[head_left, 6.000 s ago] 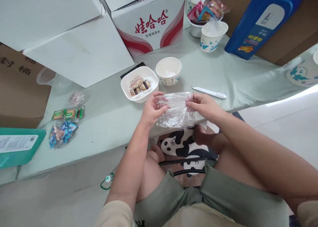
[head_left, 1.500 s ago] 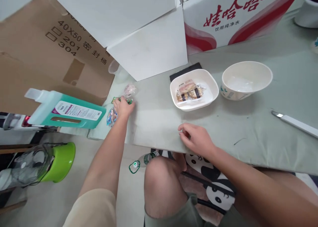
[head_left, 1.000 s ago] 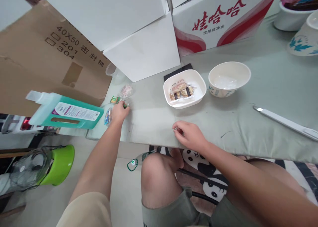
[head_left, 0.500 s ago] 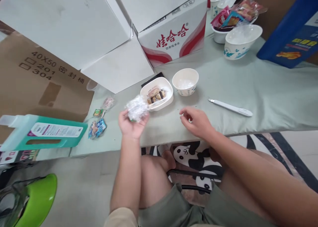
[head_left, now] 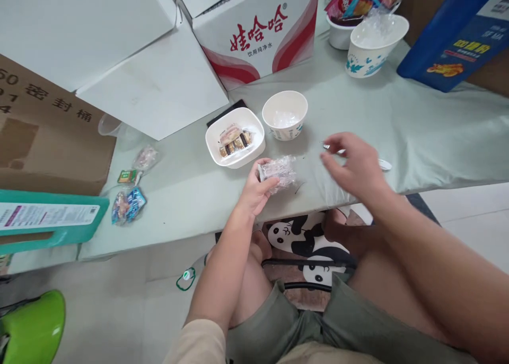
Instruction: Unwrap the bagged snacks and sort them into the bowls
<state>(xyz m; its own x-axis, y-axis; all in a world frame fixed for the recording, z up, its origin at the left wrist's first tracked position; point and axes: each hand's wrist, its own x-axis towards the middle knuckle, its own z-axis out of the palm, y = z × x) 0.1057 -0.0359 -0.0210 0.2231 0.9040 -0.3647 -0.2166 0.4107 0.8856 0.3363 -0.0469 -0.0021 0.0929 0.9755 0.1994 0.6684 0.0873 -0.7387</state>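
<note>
My left hand (head_left: pixel 257 190) grips a clear-plastic-wrapped packet (head_left: pixel 280 172), its thumb on top, just above the table's front part. To the right, my right hand (head_left: pixel 354 162) hovers over a white utility knife (head_left: pixel 385 165). Its thumb and forefinger are apart, with nothing visibly held; the hand hides most of the knife. Behind my left hand stands a white rectangular bowl (head_left: pixel 217 150) with wrapped snacks (head_left: pixel 236 140) inside. Beside that bowl is a round paper bowl (head_left: pixel 287 129) containing clear plastic.
Small snack packets (head_left: pixel 129 205) lie on the left, near a green liquid jug (head_left: pixel 47 221). White cartons (head_left: pixel 254 40) line the back. At the back right are a paper bowl (head_left: pixel 368 53) with plastic and a blue container (head_left: pixel 445 45).
My left hand has moved right with the wrapped packet, away from the rectangular bowl. My right hand has moved right and forward over the utility knife. The camera view has shifted.
</note>
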